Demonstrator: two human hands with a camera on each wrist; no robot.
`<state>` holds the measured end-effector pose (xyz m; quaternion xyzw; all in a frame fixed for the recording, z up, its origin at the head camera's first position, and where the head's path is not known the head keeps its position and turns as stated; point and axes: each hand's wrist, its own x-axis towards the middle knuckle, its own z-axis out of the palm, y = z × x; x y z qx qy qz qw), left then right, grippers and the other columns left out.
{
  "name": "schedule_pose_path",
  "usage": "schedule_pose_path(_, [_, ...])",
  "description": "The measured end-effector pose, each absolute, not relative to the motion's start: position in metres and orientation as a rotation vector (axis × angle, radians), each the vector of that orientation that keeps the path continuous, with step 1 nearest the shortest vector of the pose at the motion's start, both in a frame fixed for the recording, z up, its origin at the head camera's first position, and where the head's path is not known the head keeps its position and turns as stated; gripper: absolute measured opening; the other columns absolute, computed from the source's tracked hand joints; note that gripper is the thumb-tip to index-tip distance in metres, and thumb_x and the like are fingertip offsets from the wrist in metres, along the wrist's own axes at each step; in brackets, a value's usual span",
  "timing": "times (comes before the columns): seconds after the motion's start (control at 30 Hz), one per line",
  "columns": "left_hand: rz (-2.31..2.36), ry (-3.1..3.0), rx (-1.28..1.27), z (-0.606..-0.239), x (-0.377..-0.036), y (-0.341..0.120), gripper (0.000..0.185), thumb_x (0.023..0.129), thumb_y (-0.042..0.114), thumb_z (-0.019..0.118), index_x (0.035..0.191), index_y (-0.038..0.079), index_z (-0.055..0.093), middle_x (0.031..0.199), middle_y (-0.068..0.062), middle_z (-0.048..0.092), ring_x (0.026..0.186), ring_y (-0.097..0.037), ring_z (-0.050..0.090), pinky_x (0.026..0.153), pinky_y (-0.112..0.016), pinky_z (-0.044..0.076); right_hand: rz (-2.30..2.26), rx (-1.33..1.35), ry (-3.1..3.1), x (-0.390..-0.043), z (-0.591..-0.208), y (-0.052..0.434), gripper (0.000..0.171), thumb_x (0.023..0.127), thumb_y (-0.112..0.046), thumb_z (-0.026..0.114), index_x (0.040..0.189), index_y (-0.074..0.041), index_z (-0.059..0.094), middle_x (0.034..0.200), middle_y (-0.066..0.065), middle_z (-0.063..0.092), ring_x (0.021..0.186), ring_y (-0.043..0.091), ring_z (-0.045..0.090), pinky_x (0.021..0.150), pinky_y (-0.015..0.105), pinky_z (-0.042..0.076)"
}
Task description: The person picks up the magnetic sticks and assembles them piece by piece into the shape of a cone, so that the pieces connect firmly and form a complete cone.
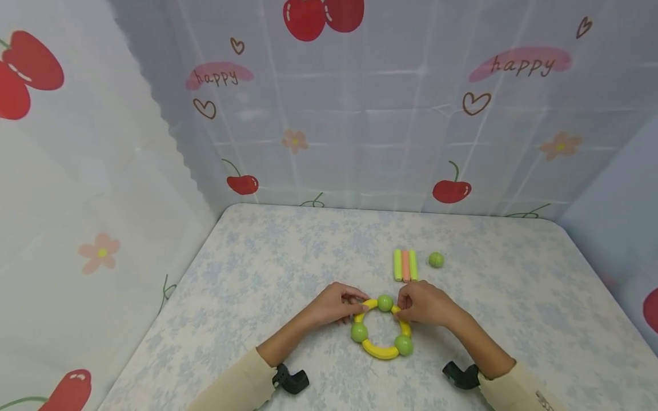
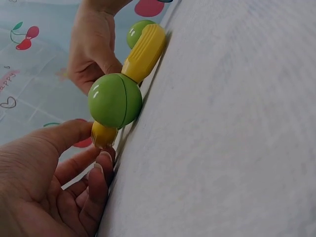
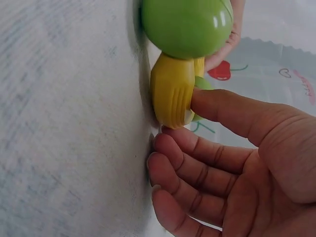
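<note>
A ring of three curved yellow rods (image 1: 380, 350) joined by three green balls (image 1: 404, 345) lies on the table in front of me. On its upper left, my left hand (image 1: 336, 303) pinches one yellow rod between thumb and fingers. My right hand (image 1: 426, 304) pinches the upper right rod, its thumb on the rod's inner side. Between the hands sits the top green ball (image 1: 385, 302). In the left wrist view a green ball (image 2: 114, 100) stands close beyond my left fingertips. The right wrist view has my right thumb against the yellow rod (image 3: 174, 91).
Behind the ring lie two yellow-green sticks (image 1: 398, 265) with an orange stick (image 1: 406, 266) between them. A loose green ball (image 1: 436, 260) is to their right. A cloth with a blue floral pattern covers the table (image 1: 288, 245), and printed curtains (image 1: 339, 114) stand behind it.
</note>
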<state>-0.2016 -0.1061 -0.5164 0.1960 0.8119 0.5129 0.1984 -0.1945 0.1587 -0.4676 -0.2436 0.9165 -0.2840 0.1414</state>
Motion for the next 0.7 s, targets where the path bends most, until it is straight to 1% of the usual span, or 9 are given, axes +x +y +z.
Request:
schedule_pose_path(0.37, [1.441,2.255,0.557,-0.516,-0.202,-0.107,0.026,0.092,0.028,0.077,0.114,0.014,0.076,0.076,0.0,0.07,0.054,-0.016,0.061,0.048,-0.028,0.051,-0.897,-0.635,2.646,-0.198,-0.472,0.157,0.018,0.084,-0.015,0.085,0.08,-0.011,0.067,0.067,-0.004,0.059,0.059,0.011,0.054,0.053,0.027,0.046])
schedule_pose_path(0.53, [1.44,2.261,0.55,-0.515,-0.201,-0.107,0.025,0.093,0.028,0.076,0.114,0.014,0.077,0.075,-0.001,0.07,0.053,-0.016,0.06,0.047,-0.028,0.049,-0.927,-0.646,2.609,-0.199,-0.471,0.159,0.015,0.086,-0.015,0.083,0.083,-0.01,0.069,0.066,-0.002,0.06,0.057,0.012,0.055,0.052,0.027,0.047])
schedule_pose_path(0.7, [1.438,2.273,0.536,-0.516,-0.202,-0.107,0.023,0.096,0.03,0.073,0.114,0.016,0.078,0.075,0.001,0.069,0.051,-0.014,0.058,0.045,-0.026,0.048,-0.95,-0.637,2.657,-0.204,-0.463,0.167,0.013,0.089,-0.019,0.08,0.09,-0.009,0.071,0.068,0.001,0.063,0.056,0.014,0.056,0.052,0.028,0.047])
